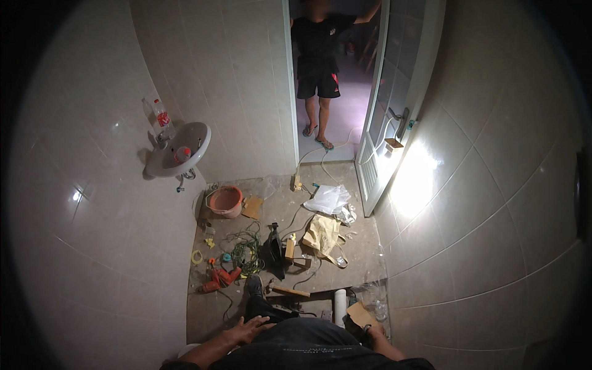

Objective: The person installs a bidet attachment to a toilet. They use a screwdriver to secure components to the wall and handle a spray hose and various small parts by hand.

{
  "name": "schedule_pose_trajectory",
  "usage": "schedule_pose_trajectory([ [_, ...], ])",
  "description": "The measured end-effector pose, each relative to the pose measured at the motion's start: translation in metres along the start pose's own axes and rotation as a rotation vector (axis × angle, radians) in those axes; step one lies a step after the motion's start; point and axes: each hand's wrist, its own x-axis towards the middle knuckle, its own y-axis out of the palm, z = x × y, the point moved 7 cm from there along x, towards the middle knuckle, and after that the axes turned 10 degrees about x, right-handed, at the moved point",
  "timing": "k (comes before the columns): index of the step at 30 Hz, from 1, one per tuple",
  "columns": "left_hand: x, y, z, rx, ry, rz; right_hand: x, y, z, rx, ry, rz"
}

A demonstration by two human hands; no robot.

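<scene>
My left hand (250, 331) rests on my left leg with its fingers spread, holding nothing. On the right, my right hand (375, 333) is low beside a brown cardboard piece (361, 313). Its fingers look curled around a small dark thing that I cannot make out. Between my legs and that cardboard stands a white pipe (340, 307), by a dark recess in the floor. A hammer (288, 290) with a wooden handle lies just ahead of my left shoe (254, 285). To the left lies a red power drill (220, 279).
Tangled green cord (248, 251), a black bag (274, 251), a cream cloth bag (324, 235) and white plastic (328, 199) litter the floor. Farther back stands an orange bucket (226, 202) below a wall sink (185, 150). A person (320, 61) stands in the doorway beside an open door (394, 92).
</scene>
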Motion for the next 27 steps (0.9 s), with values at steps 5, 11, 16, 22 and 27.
schedule_pose_trajectory([
  [5,-0.017,0.02,0.004,-0.005,-0.101,0.043,-0.055,0.004,0.036,-0.072,-0.061,0.124],
  [11,-0.019,0.018,-0.004,0.01,-0.114,0.076,-0.053,0.021,0.067,-0.314,-0.236,0.282],
  [16,0.022,0.032,0.011,0.093,-0.072,0.052,0.013,0.01,0.045,-0.351,-0.416,0.254],
  [22,0.011,0.032,0.004,0.067,-0.137,0.073,-0.034,-0.015,0.042,0.301,-0.004,0.187],
  [27,0.006,0.013,-0.012,0.054,-0.166,0.094,-0.068,-0.03,0.042,0.43,0.095,0.301],
])
